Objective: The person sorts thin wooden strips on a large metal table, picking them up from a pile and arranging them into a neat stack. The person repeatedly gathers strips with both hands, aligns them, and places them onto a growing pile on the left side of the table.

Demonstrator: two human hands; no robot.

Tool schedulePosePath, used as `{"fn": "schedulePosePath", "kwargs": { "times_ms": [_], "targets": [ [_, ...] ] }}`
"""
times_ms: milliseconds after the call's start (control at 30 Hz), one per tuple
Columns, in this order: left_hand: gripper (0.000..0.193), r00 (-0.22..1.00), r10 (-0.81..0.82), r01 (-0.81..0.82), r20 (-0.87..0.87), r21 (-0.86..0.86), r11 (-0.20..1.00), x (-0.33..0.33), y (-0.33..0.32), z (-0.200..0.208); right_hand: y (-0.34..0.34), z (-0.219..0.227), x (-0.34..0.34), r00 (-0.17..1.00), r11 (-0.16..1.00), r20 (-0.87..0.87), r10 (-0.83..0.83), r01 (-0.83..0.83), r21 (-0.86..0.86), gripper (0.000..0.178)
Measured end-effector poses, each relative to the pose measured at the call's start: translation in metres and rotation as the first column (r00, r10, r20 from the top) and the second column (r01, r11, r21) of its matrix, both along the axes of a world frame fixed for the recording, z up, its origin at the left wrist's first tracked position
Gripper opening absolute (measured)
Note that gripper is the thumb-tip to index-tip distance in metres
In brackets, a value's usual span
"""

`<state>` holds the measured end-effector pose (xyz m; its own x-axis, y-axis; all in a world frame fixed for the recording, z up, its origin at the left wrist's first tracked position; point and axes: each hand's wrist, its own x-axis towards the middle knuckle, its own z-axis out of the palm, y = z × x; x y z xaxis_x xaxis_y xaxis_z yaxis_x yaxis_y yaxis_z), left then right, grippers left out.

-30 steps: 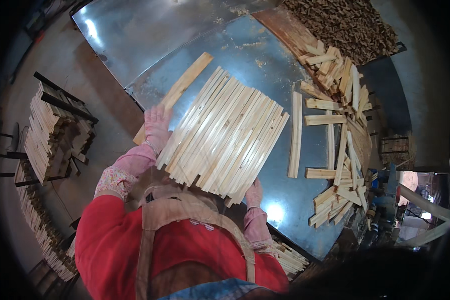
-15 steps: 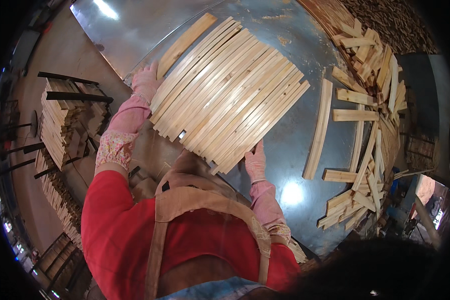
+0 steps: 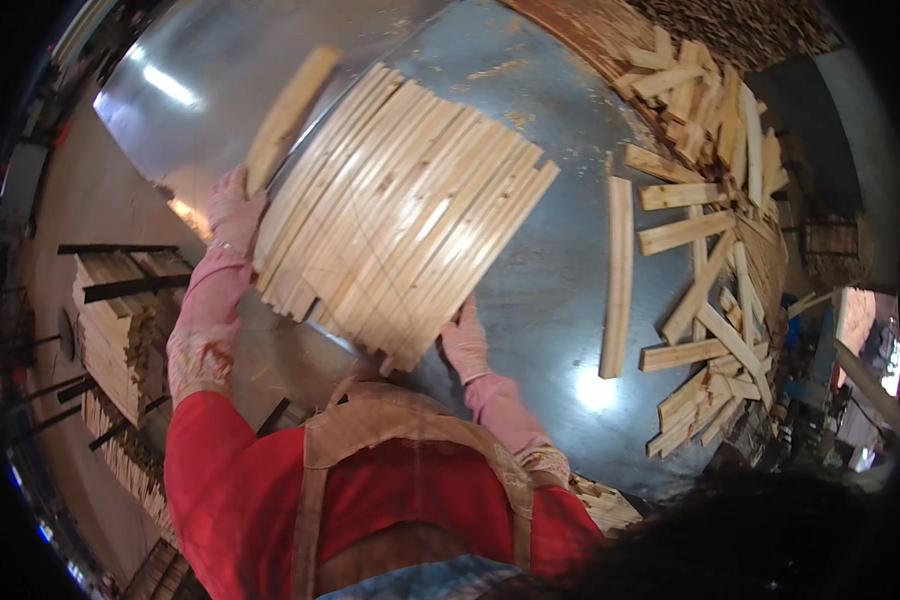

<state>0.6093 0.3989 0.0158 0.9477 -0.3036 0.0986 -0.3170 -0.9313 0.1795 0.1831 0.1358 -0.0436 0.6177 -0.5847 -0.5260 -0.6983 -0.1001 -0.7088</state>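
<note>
A wide row of pale wooden slats (image 3: 395, 215) lies side by side and slanted on the metal table, with uneven ends and a gap at the near edge. My left hand (image 3: 235, 212), in a pink glove, is at the row's left side, closed on the near end of a separate wooden slat (image 3: 290, 115), which is blurred and stands apart from the row. My right hand (image 3: 465, 345), also gloved in pink, grips the near right edge of the row; its fingertips are partly hidden by the wood.
The metal table (image 3: 530, 290) has a seam and scattered sawdust. A lone slat (image 3: 618, 275) lies right of the row, before a jumbled heap of wood pieces (image 3: 715, 110). Slats are stacked on a dark rack (image 3: 120, 320) at the left, beside the table.
The row of slats has slid left across the table, with both hands moving along. The separate slat has moved left with my left hand, past the table seam. The view has shifted slightly.
</note>
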Motion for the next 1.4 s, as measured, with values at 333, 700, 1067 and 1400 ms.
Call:
{"fn": "schedulePosePath", "kwargs": {
  "times_ms": [333,700,1067,1400],
  "targets": [
    [0.058,0.956,-0.293,0.293,-0.017,-0.010,0.956,-0.258,-0.089,0.023,-0.181,0.021,-0.085,0.980,0.686,-0.194,0.048,-0.174,-0.706,0.082],
    [0.077,0.332,-0.497,-0.427,-0.802,-0.598,0.679,-0.493,-0.301,-0.074,-0.259,0.046,-0.172,0.964,0.965,-0.056,0.260,-0.257,0.051,0.060],
    [0.074,0.983,-0.184,0.181,-0.016,0.260,0.948,-0.416,-0.218,-0.004,-0.584,0.043,-0.084,0.997,0.737,-0.073,-0.028,-0.029,-0.675,0.073],
    [0.093,0.962,-0.261,0.271,-0.077,0.371,0.888,-0.393,-0.189,-0.039,-0.604,0.044,-0.047,0.923,0.686,-0.331,-0.195,-0.113,-0.719,0.061]
  ]
}}
